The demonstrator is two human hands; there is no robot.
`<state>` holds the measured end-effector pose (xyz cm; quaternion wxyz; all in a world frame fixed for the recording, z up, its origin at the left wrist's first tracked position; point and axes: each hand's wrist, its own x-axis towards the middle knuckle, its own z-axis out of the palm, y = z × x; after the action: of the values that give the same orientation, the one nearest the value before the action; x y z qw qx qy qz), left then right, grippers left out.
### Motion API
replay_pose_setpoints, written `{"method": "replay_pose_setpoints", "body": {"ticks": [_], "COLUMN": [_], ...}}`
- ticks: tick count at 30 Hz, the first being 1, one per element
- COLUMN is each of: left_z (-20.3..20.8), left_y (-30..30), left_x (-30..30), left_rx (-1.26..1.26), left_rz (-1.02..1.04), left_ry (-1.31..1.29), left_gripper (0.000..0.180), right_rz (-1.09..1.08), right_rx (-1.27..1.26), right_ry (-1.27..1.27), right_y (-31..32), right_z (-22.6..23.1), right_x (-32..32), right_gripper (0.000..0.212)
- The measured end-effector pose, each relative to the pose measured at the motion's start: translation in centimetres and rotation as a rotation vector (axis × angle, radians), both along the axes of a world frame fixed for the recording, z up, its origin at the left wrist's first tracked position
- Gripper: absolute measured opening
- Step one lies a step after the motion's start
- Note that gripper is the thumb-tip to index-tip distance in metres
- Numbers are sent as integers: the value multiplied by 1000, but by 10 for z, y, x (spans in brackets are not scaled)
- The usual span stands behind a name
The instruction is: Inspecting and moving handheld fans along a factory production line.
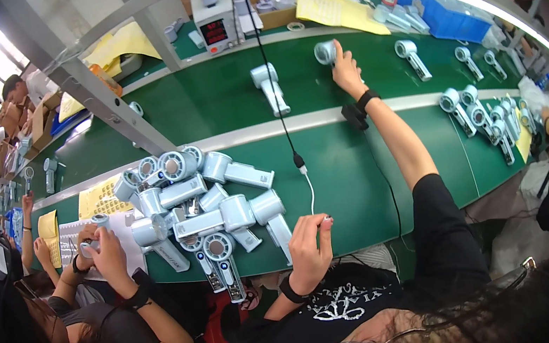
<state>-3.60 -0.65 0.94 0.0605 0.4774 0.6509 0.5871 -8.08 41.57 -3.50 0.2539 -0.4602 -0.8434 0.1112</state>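
My right hand reaches across to the far green belt. Its fingers are closed round a pale blue handheld fan, whose round head shows at the fingertips while the palm hides most of the handle. Close to my body, my left hand is raised with fingers curled and thumb up. A white cable, hanging from a black cord, runs down to its fingertips; the cable's end is hidden there. Left of this hand lies a heap of similar fans, stacked at many angles.
Single fans lie along the far belt, and more are grouped on the right. A metal post slants in front. Behind stand a power supply and blue bin. A co-worker's hands work at left.
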Motion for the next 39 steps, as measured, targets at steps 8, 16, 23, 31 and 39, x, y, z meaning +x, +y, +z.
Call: {"method": "replay_pose_setpoints", "body": {"ticks": [8,16,23,31,39], "left_z": [2,5,-4,3,9], "left_y": [5,-2,4,19,24], "left_x": [-5,-9,-4,14,27], "left_rx": [2,-104,-89,31,76], "left_rz": [33,19,-54,-102,-30], "left_ry": [-75,-286,-378,-240,-144], "left_gripper": [7,11,10,8,8], "right_rz": [225,308,540,610,650], "right_rx": [112,-373,-941,-1269,-1491], "right_ry": [-116,262,719,1174,1285], "right_y": [-79,-116,-178,-255,-274], "right_z": [-45,12,77,92,75], "right_x": [-88,-51,62,129,141], "right_gripper": [67,54,42,53,58]}}
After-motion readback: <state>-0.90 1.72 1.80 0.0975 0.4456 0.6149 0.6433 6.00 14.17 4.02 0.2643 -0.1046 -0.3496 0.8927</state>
